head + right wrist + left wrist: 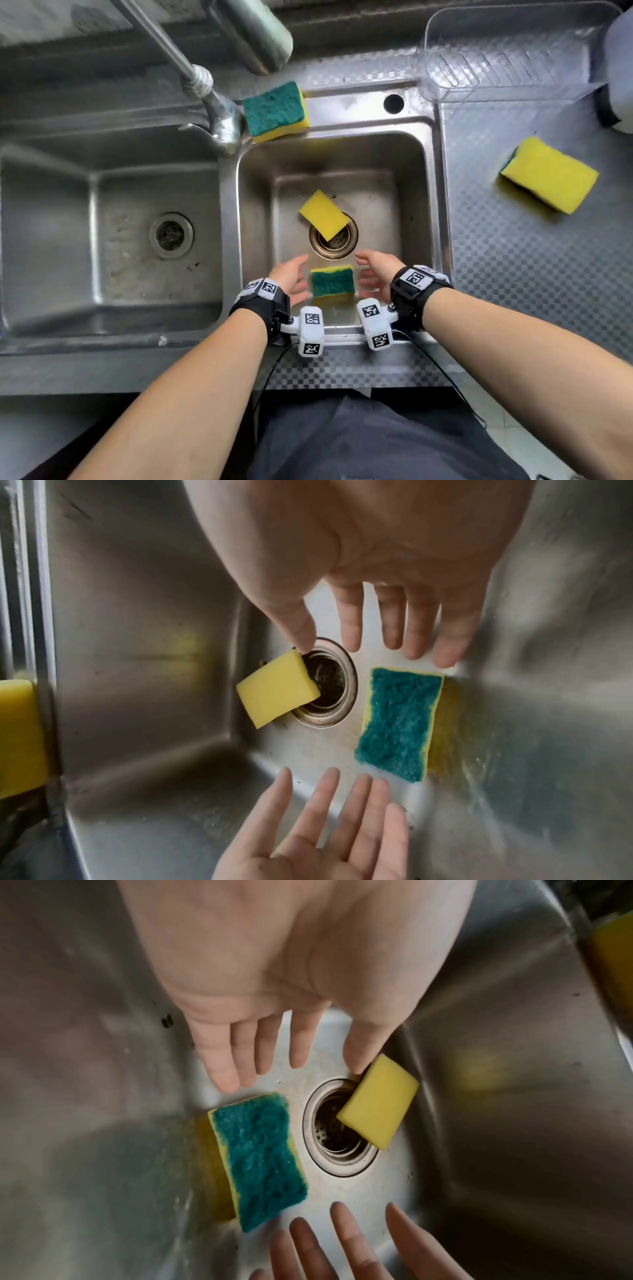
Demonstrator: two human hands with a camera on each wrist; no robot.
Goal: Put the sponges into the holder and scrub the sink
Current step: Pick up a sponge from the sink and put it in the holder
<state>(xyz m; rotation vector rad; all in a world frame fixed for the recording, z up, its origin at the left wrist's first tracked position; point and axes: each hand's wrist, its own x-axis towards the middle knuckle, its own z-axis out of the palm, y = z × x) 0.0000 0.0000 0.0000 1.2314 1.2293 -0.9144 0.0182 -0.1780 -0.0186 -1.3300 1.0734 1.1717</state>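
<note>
Stainless steel double sink [433,205] fills the head view, its right basin holding two sponges. A green-topped yellow sponge [332,281] lies flat on the basin floor near the front wall, scouring side up; in the wrist views a yellow smear beside it looks like its reflection in the steel, though that is hard to be sure of. A yellow-side-up sponge [324,215] sits tilted, one corner hanging over the round drain opening [337,245], so part of the strainer is hidden under it.

The left hand [291,279] and right hand [375,275] are both lowered into the basin, one on each side of the green-topped sponge, palms facing each other. Fingers are straight and spread, holding nothing and apart from the sponge. Wrist straps with white marker blocks cover both wrists.

A third sponge, green face up [275,111], rests on the back rim beside the metal tap base [222,120]. A fourth sponge, yellow face up [549,174], lies on the patterned worktop at the right. The clear plastic holder [513,54] stands at the worktop's back right corner, its far end cut off by a white bottle [620,68] at the frame edge.
</note>
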